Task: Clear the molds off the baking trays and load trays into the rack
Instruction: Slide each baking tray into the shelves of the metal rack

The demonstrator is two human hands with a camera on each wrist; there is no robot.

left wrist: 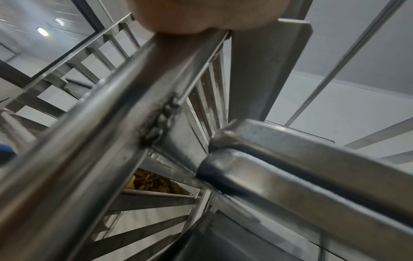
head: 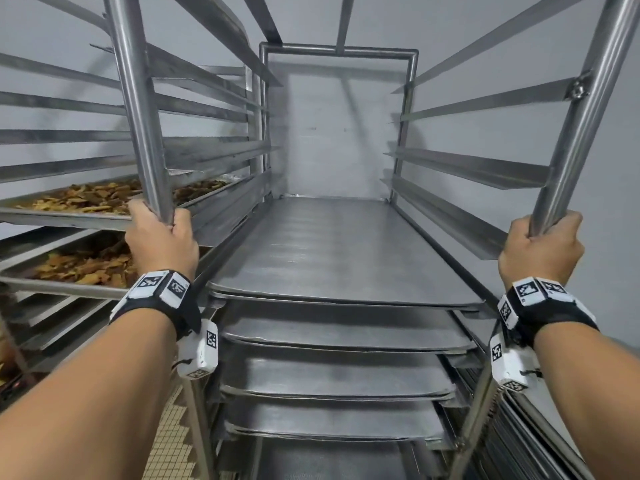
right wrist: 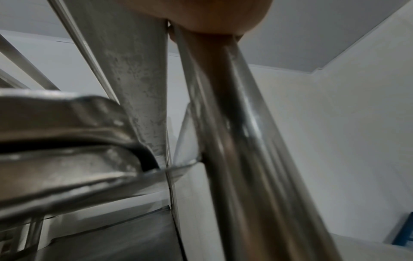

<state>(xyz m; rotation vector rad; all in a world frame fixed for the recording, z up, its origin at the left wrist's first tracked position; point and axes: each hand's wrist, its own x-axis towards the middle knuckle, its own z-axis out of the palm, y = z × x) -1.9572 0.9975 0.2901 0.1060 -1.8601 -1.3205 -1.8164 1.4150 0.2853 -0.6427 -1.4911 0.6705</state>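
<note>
A steel tray rack [head: 337,53] stands straight ahead of me. Several empty baking trays [head: 346,251] lie one above another on its runners, the top one at wrist height. My left hand [head: 162,237] grips the rack's front left post [head: 138,109]. My right hand [head: 543,247] grips the front right post [head: 588,109]. The left wrist view shows that left post [left wrist: 107,127] under my palm and stacked tray corners [left wrist: 257,155]. In the right wrist view the right post [right wrist: 234,141] runs down from my palm beside tray rims [right wrist: 67,132]. No molds show.
A second rack [head: 52,140] stands close on the left, holding two trays of brown baked pieces [head: 83,199]. A grey wall [head: 339,133] is behind the rack. Upper runners [head: 467,164] of my rack carry nothing. Tiled floor [head: 169,441] shows at lower left.
</note>
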